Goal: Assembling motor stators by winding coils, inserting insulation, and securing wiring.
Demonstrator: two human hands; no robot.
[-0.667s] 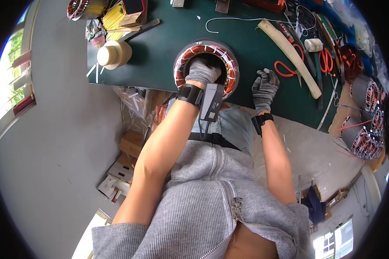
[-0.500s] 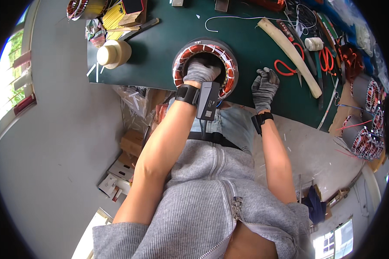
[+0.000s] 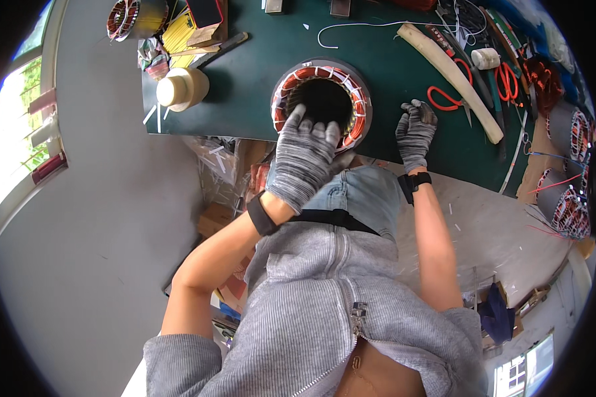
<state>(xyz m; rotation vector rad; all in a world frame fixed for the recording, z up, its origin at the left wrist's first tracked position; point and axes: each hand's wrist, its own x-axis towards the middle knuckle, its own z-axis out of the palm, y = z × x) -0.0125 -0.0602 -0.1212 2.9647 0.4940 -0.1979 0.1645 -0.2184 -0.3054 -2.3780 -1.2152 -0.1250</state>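
A motor stator (image 3: 362,112), a grey ring-shaped core with orange-red windings laced in white, stands near the front edge of the green table with its dark bore facing up. My left hand (image 3: 304,155), in a grey striped glove, is over the stator's near rim. Its fingers are stretched out and apart toward the bore, and nothing shows in them. To the right of the stator, my right hand (image 3: 414,134), gloved the same way, rests on the table near the front edge. Its fingers are curled in, with nothing visible in them.
Right of my right hand lie red-handled scissors (image 3: 446,99), a long pale wooden stick (image 3: 450,83) and a white spool (image 3: 485,59). More wound stators (image 3: 566,212) sit at the far right. A cream cylindrical object (image 3: 183,89) and yellow strips (image 3: 179,47) are on the left.
My left hand has come out of the stator's bore and moved back toward me, its fingers now spread over the near rim. My right hand stays on the table.
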